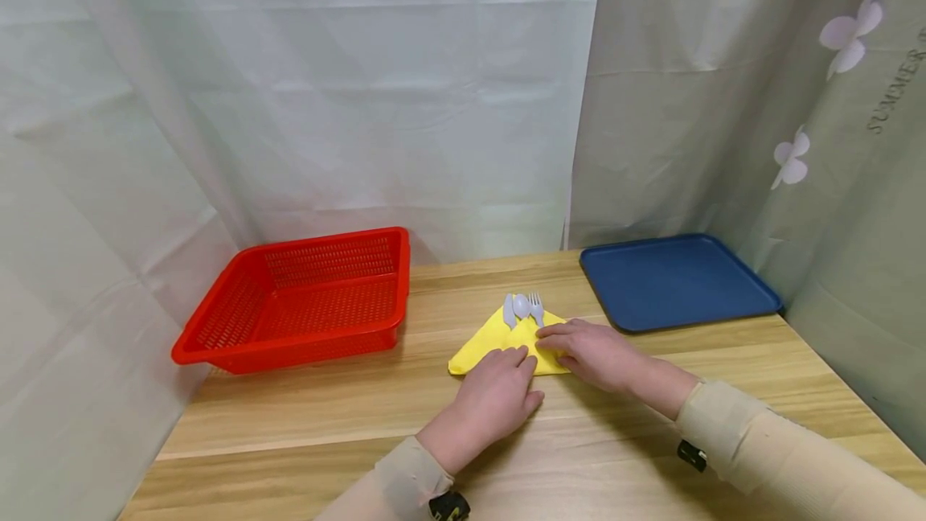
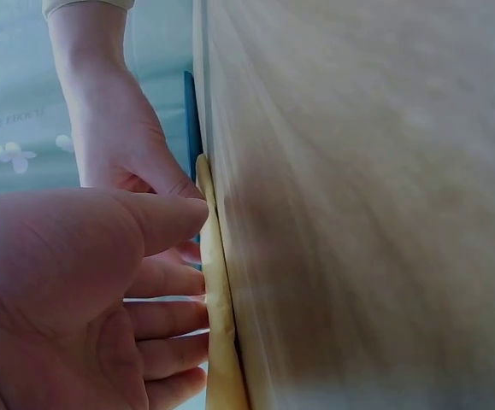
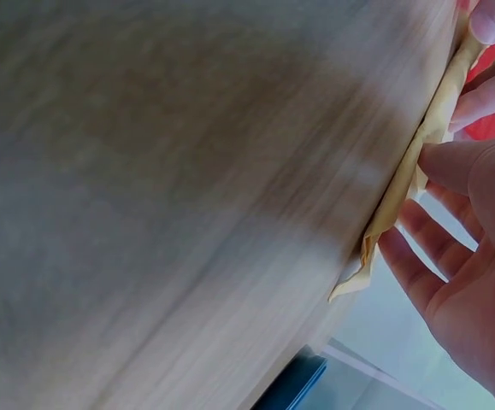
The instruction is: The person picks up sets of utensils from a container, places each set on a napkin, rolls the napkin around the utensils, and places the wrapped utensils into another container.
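1. Flattening the folded yellow napkin (image 1: 481, 346), lower centre of the head view, over the knife (image 1: 509, 312), spoon (image 1: 522, 307) and fork (image 1: 536, 309) seems the step in hand.
2. Left hand (image 1: 495, 396) and right hand (image 1: 595, 352) touch it, fingers outstretched, apparently pinching nothing.
3. Next probably calls for folding a side corner inward, utensils kept steady.

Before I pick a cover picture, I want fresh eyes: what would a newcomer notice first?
Probably the bright red, rectangular, perforated basket on the left of the wood-grained table, then the flat, dark blue, rectangular tray at far right. Between them, the left hand and right hand touch a folded, triangular yellow napkin; a pale grey knife, spoon and fork show at its far corner.
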The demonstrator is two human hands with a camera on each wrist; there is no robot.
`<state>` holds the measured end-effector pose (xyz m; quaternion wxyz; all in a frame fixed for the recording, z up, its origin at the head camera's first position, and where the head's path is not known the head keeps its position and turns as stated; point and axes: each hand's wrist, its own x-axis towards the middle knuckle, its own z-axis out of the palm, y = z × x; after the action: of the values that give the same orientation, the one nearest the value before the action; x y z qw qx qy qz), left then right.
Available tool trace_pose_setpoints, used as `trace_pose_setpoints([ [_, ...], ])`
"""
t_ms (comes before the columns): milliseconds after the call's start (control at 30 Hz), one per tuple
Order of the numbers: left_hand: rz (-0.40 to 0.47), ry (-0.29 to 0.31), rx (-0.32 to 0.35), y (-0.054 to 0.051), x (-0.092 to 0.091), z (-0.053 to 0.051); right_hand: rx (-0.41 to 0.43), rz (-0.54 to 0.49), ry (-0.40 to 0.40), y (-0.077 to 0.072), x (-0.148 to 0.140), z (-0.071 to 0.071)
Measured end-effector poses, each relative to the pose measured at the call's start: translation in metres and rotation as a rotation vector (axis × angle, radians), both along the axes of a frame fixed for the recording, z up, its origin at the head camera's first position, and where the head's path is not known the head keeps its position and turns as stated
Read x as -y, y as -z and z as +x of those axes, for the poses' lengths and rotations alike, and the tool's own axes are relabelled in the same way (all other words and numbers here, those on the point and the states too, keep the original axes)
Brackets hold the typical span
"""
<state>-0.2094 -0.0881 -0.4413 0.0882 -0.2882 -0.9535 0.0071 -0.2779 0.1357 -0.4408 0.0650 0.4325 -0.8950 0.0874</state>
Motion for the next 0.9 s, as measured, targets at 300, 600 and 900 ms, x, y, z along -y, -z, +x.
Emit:
trace_pose_setpoints([
  [300,-0.013,-0.005,0.015,-0.001,-0.0005,-0.0005,0.004,-0.002,0.0,-0.0004,-0.0007,0.0009],
  [600,-0.027,-0.007,0.007,-0.0026,-0.0017,0.0011,0.01,0.0,-0.001,0.0,-0.0013,0.0006],
  [900,-0.047,0.002,-0.001,-0.0046,-0.002,0.0007,0.007,-0.005,0.005,-0.0003,-0.0037,0.0011],
])
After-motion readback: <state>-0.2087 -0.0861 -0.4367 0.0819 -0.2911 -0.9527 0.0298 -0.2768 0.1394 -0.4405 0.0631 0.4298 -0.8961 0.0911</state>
